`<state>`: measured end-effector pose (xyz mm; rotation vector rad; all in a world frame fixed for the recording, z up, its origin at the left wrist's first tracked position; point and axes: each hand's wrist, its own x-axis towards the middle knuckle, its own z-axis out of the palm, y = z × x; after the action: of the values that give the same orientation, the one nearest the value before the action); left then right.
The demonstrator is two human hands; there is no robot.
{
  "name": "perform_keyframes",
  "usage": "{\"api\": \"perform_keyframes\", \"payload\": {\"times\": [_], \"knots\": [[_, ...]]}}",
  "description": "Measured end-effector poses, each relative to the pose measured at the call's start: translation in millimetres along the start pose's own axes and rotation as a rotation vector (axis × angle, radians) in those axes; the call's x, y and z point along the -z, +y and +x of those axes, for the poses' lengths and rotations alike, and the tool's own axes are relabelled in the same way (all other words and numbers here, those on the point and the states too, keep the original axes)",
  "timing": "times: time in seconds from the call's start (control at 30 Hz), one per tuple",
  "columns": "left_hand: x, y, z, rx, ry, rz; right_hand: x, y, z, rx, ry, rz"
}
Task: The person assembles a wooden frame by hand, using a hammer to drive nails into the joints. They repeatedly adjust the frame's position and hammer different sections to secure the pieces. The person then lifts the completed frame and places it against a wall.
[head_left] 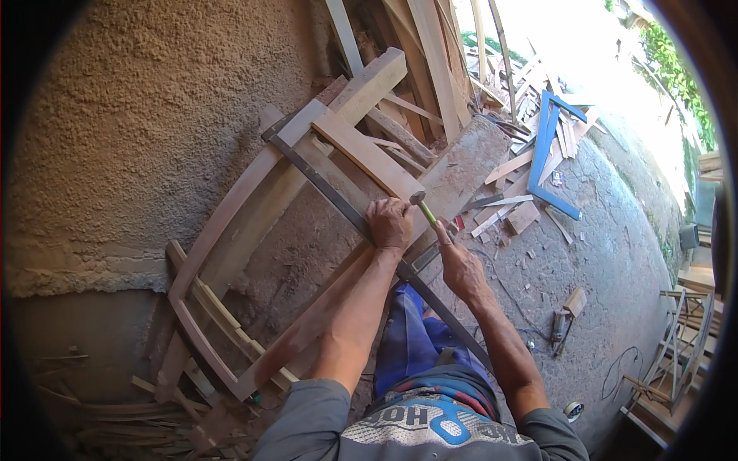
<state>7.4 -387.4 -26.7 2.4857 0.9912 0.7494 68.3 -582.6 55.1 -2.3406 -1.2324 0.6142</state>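
One wooden frame (223,206) carries one metal clamp (327,191) across its upper end, probably to squeeze its sides together. Two hands meet there: the left hand (390,226), curled at the clamp, grip hidden, perhaps steadying; the right hand (463,270) holding one hammer (427,211) by its handle.

Harsh daylight glare at upper right, detail there probably washed out; black, curved rim.

Downward head-worn fisheye, seemingly fairly near.
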Motion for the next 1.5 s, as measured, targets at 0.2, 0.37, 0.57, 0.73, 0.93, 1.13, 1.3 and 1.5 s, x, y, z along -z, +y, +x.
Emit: {"api": "perform_keyframes", "payload": {"times": [0.2,0.37,0.57,0.73,0.93,1.13,1.3,1.5], "knots": [[2.0,3.6,-1.6,0.003,0.002,0.000,3.1,-2.9,4.9,-0.052,-0.059,-0.073],[2.4,2.6,-1.7,-0.007,0.031,-0.014,-0.3,-2.7,-2.2,0.061,0.087,-0.059],[9.4,2.1,-0.1,-0.013,-0.050,-0.076,3.7,-1.3,5.4,-0.009,0.069,0.002],[8.8,-13.2,45.0,-0.012,-0.060,-0.202,-6.0,12.9,-1.5,0.072,0.179,0.062],[-21.6,-30.8,137.7,-0.623,-0.283,0.215,-9.4,2.0,-1.9,0.048,0.106,-0.007],[-33.0,-6.5,138.3,-0.454,-0.793,0.396,-10.3,11.6,-6.3,0.038,0.076,-0.043],[-25.2,-1.0,145.2,-0.469,-0.830,0.373,-13.5,12.6,6.6,0.023,0.077,-0.066],[-19.5,0.5,147.4,-0.451,-0.854,0.365,-4.3,5.6,3.4,0.100,0.171,-0.061]]}}
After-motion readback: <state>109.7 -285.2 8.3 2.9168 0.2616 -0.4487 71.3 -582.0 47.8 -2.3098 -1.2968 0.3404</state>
